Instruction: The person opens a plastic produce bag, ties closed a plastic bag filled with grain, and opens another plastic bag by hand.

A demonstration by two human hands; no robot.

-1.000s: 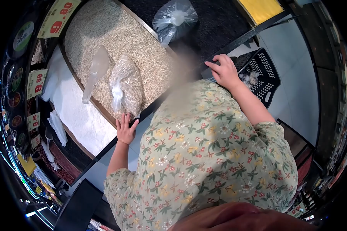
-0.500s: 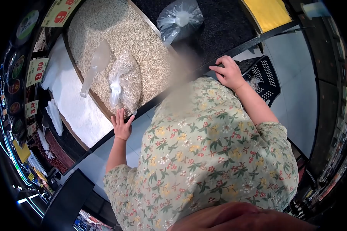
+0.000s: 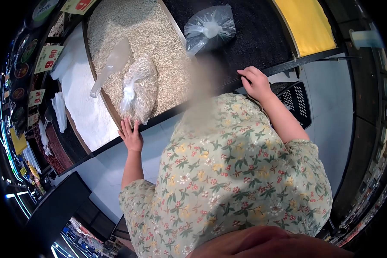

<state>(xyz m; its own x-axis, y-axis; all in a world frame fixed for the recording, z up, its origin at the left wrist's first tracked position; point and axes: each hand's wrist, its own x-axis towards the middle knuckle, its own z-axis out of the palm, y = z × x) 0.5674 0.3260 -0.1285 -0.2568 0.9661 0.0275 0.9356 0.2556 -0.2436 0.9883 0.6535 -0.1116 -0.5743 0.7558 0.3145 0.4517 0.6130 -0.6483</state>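
Head view: your left hand spreads, gripping nothing, beside the knotted bag, likely soft and weighty, lying on loose grain, best held by its knot; your right hand curls loosely, seemingly empty.

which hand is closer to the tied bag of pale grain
Left: the left hand is at the near end of the tied bag; the right hand is apart, off to its right.

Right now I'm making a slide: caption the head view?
Left hand beside a filled bag on pale grain; right hand near dark grain.
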